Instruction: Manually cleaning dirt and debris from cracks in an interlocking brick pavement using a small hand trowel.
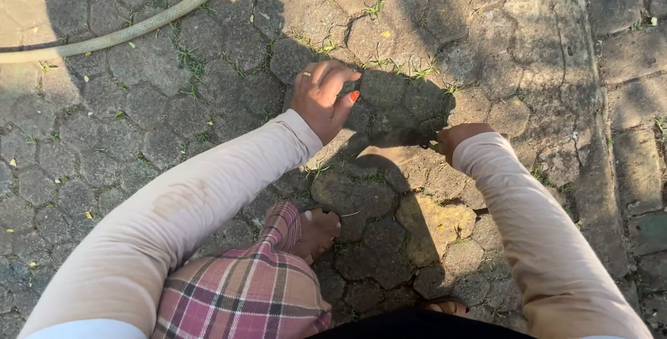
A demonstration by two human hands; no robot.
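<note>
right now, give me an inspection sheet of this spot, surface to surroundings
surface: paving of grey hexagon stones, cracked, partly in shadow
job's things: grass tufts in the joints by the hands
clutter: small yellow leaves scattered about
grippers: left hand low over the stones, fingers curled, nothing seen in it; right hand bent at the wrist, fingers hidden
cables: pale hose across the top left
surroundings: sandalled foot, plaid cloth, straight paver strip on the right

Beige long sleeves, pink plaid trousers, orange-painted thumbnail
</note>
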